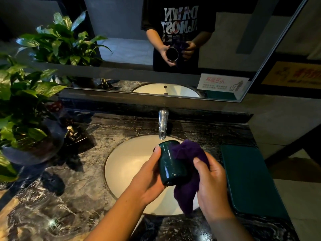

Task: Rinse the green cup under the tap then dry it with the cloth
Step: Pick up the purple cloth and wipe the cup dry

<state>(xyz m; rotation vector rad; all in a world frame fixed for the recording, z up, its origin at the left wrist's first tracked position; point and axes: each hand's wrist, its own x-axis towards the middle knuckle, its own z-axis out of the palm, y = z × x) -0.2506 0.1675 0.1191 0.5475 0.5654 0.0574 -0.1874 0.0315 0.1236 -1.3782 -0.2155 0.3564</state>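
My left hand (pixel 147 178) grips the dark green cup (pixel 171 164) from the left, over the white sink (pixel 125 164). The cup is tilted with its mouth pointing away from me, just below the chrome tap (pixel 163 124). No water is visibly running. My right hand (pixel 211 185) holds a purple cloth (pixel 186 153) against the cup's right side and rim. The cloth's tail hangs down below the cup. The cup's right side is hidden by the cloth.
A dark marble counter (pixel 78 197) surrounds the sink. A potted plant (pixel 22 108) stands at the left, with a brass soap pump (pixel 72 132) beside it. A dark green tray (pixel 250 178) lies to the right. A mirror (pixel 121 49) spans the wall behind.
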